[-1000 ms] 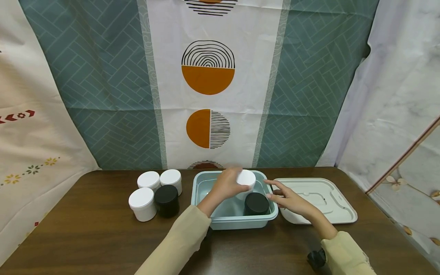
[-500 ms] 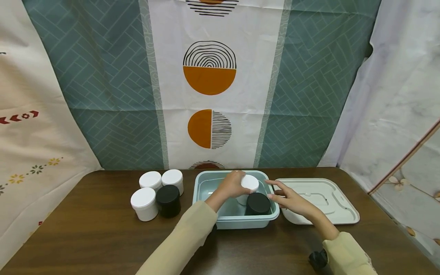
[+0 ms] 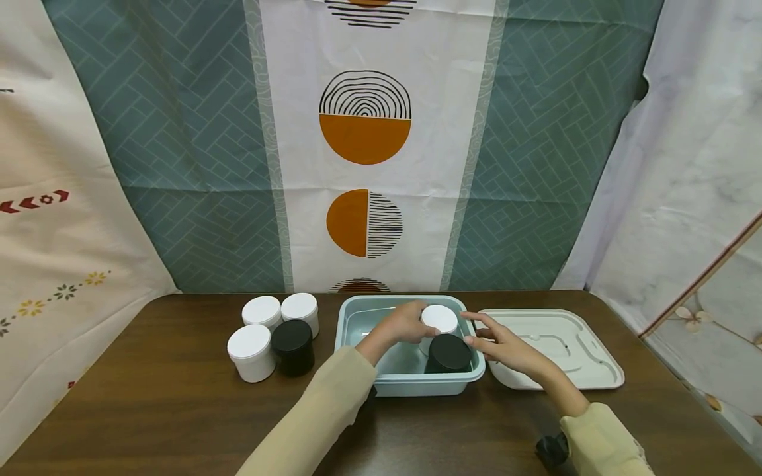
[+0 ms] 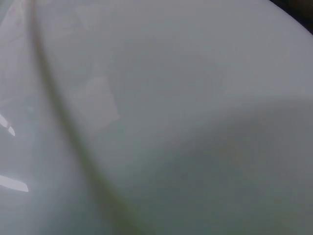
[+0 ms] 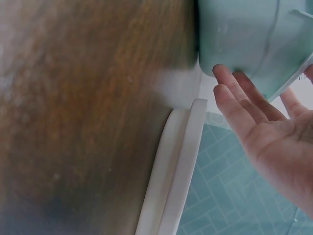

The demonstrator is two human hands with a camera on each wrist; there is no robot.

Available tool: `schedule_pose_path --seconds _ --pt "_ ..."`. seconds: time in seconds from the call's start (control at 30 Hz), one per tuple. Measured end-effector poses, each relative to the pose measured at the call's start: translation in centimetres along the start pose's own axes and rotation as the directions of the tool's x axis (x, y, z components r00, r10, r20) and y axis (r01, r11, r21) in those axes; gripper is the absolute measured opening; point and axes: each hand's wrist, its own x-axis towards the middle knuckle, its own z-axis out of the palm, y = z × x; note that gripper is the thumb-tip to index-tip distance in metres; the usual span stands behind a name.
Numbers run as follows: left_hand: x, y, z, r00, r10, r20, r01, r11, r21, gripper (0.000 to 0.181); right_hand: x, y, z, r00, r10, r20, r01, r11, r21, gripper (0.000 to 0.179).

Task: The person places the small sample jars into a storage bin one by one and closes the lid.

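In the head view, a white-lidded jar (image 3: 439, 318) stands in the right part of a light blue plastic tub (image 3: 417, 387). My left hand (image 3: 401, 325) grips it from the left, thumb in front. A black jar (image 3: 448, 354) sits in the near right corner, right in front of the white one. My right hand (image 3: 503, 344) is at the tub's right side, fingertips at the rim. The right wrist view shows that hand's fingers (image 5: 234, 105) extended along the outer wall. Only blurred pale surfaces fill the left wrist view.
Left of the tub stand white jars (image 3: 250, 350) and another black jar (image 3: 293, 347), grouped together. A whitish lid (image 3: 571, 350) lies on the brown table (image 3: 178, 410) to the right, partly behind my right hand. Patterned curtain (image 3: 208, 218) hangs behind the table.
My left hand has lowered the white jar into the tub and shifted it slightly right, behind the black jar. The right hand stays at the tub's right side.
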Motion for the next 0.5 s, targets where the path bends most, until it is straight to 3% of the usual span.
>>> schedule_pose_path --seconds 0.27,0.5 --pt "-1.2 0.1 -0.8 0.999 0.038 -0.01 -0.037 0.993 0.114 0.055 0.0 -0.1 0.1 1.0 -0.005 0.016 0.005 1.0 -0.001 0.056" --pt "-4.1 0.6 -3.6 0.998 0.054 -0.024 -0.053 0.998 0.04 0.062 0.0 -0.1 0.0 1.0 0.01 0.005 -0.01 1.0 -0.013 0.056"
